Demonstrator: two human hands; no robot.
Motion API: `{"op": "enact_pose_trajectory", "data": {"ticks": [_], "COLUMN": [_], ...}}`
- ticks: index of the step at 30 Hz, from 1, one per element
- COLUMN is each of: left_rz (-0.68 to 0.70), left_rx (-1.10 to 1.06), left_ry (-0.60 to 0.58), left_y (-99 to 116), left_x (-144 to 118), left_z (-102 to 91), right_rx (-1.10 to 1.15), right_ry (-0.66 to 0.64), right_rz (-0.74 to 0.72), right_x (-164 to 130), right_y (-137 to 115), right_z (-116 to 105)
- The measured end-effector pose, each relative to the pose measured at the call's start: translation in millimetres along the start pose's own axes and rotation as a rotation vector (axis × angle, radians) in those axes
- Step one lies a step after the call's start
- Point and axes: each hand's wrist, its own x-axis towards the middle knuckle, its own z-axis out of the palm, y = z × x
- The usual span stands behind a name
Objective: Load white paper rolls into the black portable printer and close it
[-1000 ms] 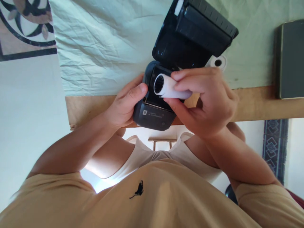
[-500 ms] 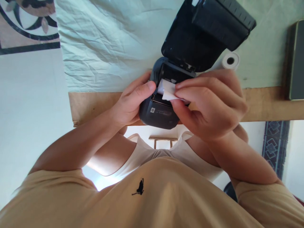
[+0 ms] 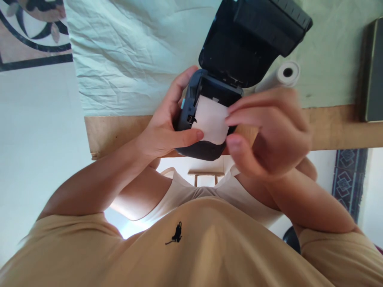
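A black portable printer [image 3: 203, 152] is tilted up at the table's front edge, its lid [image 3: 236, 48] swung wide back. White paper [image 3: 212, 119] comes out of the paper bay and lies flat over the printer's front. My left hand [image 3: 164, 127] grips the printer from the left, fingers behind its side and thumb pressing on the paper's lower left corner. My right hand [image 3: 269, 131] is at the paper's right edge, slightly blurred. Its thumb and fingers are apart with nothing between them; the fingertips are at or just beside the paper.
Behind my right hand a white paper roll [image 3: 271, 81] lies on the pale green cloth [image 3: 134, 52]. A dark box-like object [image 3: 375, 71] stands at the right. The table's bare wooden edge [image 3: 116, 135] runs along the front. Below are my legs and a wooden stool [image 3: 206, 173].
The paper, pinched by my right hand before, now lies spread over the printer's front. My right fingers have parted. My left thumb has moved down from the printer's rim onto the paper.
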Motion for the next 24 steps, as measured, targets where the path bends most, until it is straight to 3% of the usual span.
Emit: {"op": "enact_pose_trajectory", "data": {"ticks": [3,6,11,15,17,20,24], "left_rz": [0.036,0.103,0.15,0.215,0.211,0.125,0.034], "left_rx": [0.008,-0.049,-0.04,-0.035,-0.044,0.012,0.044], "left_ry": [-0.065,-0.181,-0.258,-0.345,-0.316,-0.145,-0.046], "left_y": [-15.0,-27.1,-37.6,-43.8,-41.9,-28.2,-1.9], "left_x": [-1.3,-0.5,4.8,9.0,8.1,3.0,-4.8], "left_z": [-15.3,-26.7,-35.0,-39.9,-37.1,-22.0,5.4], "right_rx": [-0.023,0.0,0.079,-0.002,-0.01,0.063,0.068], "right_ry": [0.148,0.106,0.078,0.099,0.098,0.05,-0.017], "right_rz": [0.135,0.213,0.087,0.085,-0.008,-0.163,-0.188], "right_x": [1.6,1.8,0.7,0.7,1.0,0.8,-0.7], "right_y": [6.9,15.2,25.3,23.8,23.5,25.3,24.1], "right_z": [-4.3,-5.5,-3.5,-4.8,-4.7,-2.2,0.1]}}
